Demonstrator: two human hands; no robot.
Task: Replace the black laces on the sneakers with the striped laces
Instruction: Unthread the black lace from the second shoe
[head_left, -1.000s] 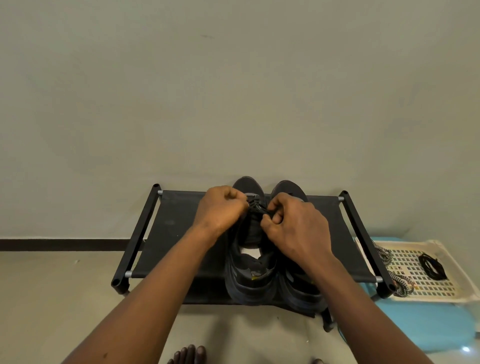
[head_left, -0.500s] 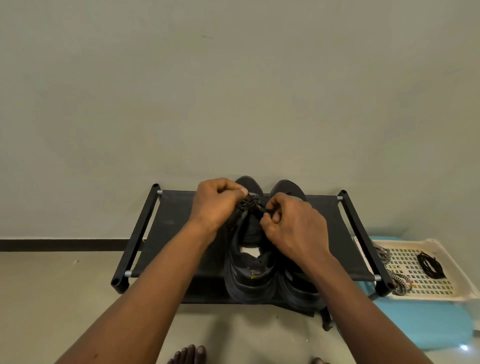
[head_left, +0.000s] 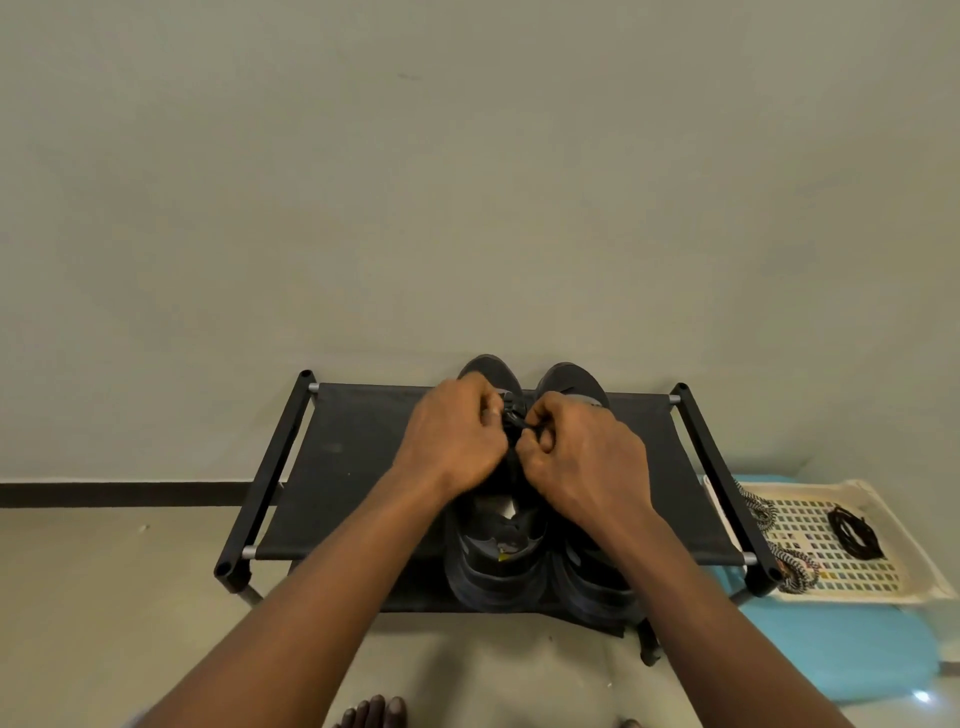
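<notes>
**Easing the black lace out of the low eyelets**

My left hand and right hand are both curled, fingertips and thumbs pinching the black lace where it crosses the toe-end eyelets of the left-side sneaker, mid shoe rack. I judge that short, even pulls, one side at a time, will free it without snagging. The other sneaker sits touching alongside, so I keep my knuckles in. The rack's left half offers room. Past the rack's right rail, the tray holds the striped laces and a loose black lace.
</notes>
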